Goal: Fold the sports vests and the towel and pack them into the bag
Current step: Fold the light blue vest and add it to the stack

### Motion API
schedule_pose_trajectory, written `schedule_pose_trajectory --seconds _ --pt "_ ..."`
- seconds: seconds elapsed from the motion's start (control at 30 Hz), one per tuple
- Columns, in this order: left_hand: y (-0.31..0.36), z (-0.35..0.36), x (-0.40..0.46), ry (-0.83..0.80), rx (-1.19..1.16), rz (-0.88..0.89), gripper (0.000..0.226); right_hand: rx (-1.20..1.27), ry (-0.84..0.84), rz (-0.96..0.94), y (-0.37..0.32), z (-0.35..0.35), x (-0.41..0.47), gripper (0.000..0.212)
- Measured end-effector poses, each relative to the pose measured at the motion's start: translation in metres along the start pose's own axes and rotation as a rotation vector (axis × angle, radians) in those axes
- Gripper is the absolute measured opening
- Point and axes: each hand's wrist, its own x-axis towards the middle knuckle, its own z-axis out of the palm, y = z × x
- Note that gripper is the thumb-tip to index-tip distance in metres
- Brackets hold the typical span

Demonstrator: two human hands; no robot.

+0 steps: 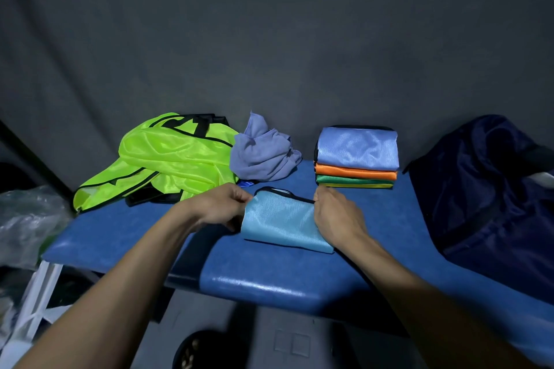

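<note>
Blue folded vest [283, 220] lies on the bench [269, 281] near its front edge, long axis left to right, black-trimmed edge away from the person. Left hand [220, 204] and right hand [337, 219] pinch its short ends. Advice: keep edges aligned, lift level to the stack [356, 159].

Your fingertips are hidden: the left hand [221, 204] curls behind the edge of the folded light-blue vest [281, 223], the right hand [337, 219] covers its other side. The dark bag [485, 195] runs off the right edge. A blurred dark object [198, 350] sits below the table [269, 278].
</note>
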Motion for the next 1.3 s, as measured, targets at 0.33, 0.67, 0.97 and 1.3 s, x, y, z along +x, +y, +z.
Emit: schedule_pose_trajectory --seconds 0.33,0.67,0.97,1.3 --pt "0.01 0.011 0.006 0.123 -0.109 -0.03 0.051 -0.001 -0.003 -0.001 -0.002 -0.002 -0.001 0.014" --pt "-0.011 0.023 0.016 0.389 0.494 0.435 0.011 0.027 0.031 0.016 0.0 -0.001 0.0 0.02" --pt "-0.005 0.027 0.014 0.301 0.36 0.405 0.017 0.034 0.043 0.018 0.0 0.001 0.001 0.019" --pt "0.009 0.03 0.002 0.368 0.319 0.426 0.041 0.028 0.083 0.037 -0.001 0.004 -0.004 0.017"
